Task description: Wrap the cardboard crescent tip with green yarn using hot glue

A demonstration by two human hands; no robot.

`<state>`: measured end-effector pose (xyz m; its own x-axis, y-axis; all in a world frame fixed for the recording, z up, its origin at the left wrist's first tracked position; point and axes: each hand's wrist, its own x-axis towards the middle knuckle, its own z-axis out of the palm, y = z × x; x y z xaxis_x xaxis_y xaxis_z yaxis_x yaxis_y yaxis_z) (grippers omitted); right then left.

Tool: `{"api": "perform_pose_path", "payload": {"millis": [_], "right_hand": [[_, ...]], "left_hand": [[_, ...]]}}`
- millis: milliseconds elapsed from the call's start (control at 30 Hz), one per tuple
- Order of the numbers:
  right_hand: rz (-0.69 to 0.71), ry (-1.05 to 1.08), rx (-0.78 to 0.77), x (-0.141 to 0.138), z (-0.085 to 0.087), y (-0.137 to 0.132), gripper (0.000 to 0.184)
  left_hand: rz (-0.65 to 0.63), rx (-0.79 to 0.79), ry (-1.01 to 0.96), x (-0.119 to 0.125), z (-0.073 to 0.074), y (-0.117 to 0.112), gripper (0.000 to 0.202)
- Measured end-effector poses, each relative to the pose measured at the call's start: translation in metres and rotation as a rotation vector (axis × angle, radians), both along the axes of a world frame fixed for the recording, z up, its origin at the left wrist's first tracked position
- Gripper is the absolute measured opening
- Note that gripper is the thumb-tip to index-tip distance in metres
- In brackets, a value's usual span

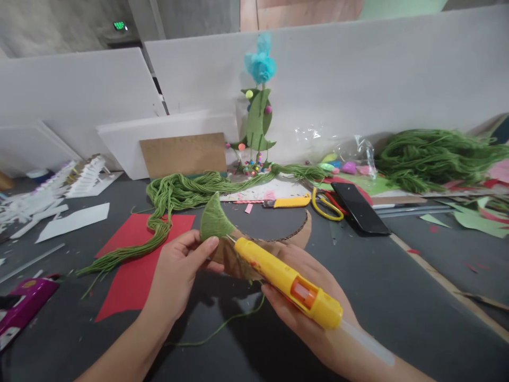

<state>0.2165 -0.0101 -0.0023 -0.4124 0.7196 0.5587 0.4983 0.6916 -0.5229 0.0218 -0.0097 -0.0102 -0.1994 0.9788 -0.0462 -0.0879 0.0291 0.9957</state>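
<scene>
My left hand [177,270] pinches a crescent-shaped piece of cardboard [303,232] near its left end. That end is wrapped in green yarn [214,216], while the right part is bare brown cardboard. A yellow hot glue gun [274,267] lies along my right hand [328,284], which holds it and partly hides behind it. The gun's metal nozzle points at the edge of the wrapped part; whether it touches is unclear. A clear glue stick [369,342] sticks out of the gun's back. Below the crescent trails a loose yarn strand [226,321].
A green yarn bundle [178,191] crosses red paper [133,276]. Behind are a yellow utility knife [292,202], scissors [328,207], a black phone [360,208] and a decorated plant model [258,119]. A purple tool [27,305] lies left, a yarn heap [437,156] right.
</scene>
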Motion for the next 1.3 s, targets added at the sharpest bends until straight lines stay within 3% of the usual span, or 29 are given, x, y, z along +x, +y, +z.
{"api": "perform_pose_path", "payload": {"millis": [200, 633, 900, 1300], "right_hand": [[-0.013, -0.018, -0.067, -0.0012, 0.0008, -0.0009, 0.012], [-0.018, -0.060, -0.018, -0.0033, -0.0039, -0.0006, 0.023], [0.003, -0.064, 0.052, -0.0016, -0.0071, -0.0012, 0.008], [-0.013, -0.060, 0.068, -0.0010, -0.0075, -0.0022, 0.013]], "left_hand": [[-0.001, 0.001, 0.003, -0.0007, -0.0003, -0.0009, 0.017], [-0.006, 0.021, -0.020, 0.0014, -0.0015, -0.0023, 0.016], [0.004, 0.011, -0.052, 0.0019, -0.0024, -0.0041, 0.016], [0.034, 0.041, -0.064, 0.0031, -0.0002, -0.0051, 0.016]]}}
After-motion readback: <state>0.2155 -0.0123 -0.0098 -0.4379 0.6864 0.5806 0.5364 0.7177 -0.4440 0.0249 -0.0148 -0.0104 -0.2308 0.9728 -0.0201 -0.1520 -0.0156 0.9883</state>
